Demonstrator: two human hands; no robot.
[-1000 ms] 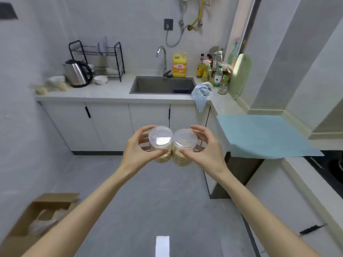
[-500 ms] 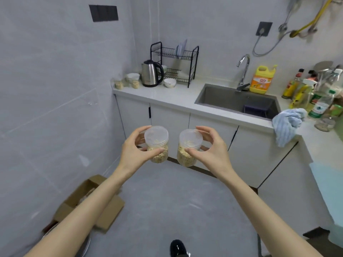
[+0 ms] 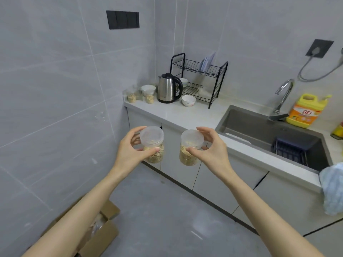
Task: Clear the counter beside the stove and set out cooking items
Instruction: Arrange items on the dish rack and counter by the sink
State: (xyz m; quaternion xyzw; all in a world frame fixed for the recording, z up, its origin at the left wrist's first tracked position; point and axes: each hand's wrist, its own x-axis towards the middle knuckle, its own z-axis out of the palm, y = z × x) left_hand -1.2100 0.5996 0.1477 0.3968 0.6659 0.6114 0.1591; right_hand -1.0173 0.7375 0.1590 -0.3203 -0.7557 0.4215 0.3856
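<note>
Counting two flake-filled jars (image 3: 131, 97) already standing in the far-left corner of the counter (image 3: 167, 113), we judge the clearing partway done. Our left hand (image 3: 130, 152) grips one lidded jar (image 3: 153, 145), a second jar (image 3: 190, 151) sits gripped in our right hand (image 3: 213, 153), both in mid-air before the cabinets (image 3: 278, 191), not yet set down; setting out cooking items remains.

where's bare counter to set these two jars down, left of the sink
Widest bare patch: the counter between the white bowl and the sink, open to the front edge. A narrower strip runs in front of the kettle. The back left corner is crowded with small jars, the kettle and the dish rack.
</note>
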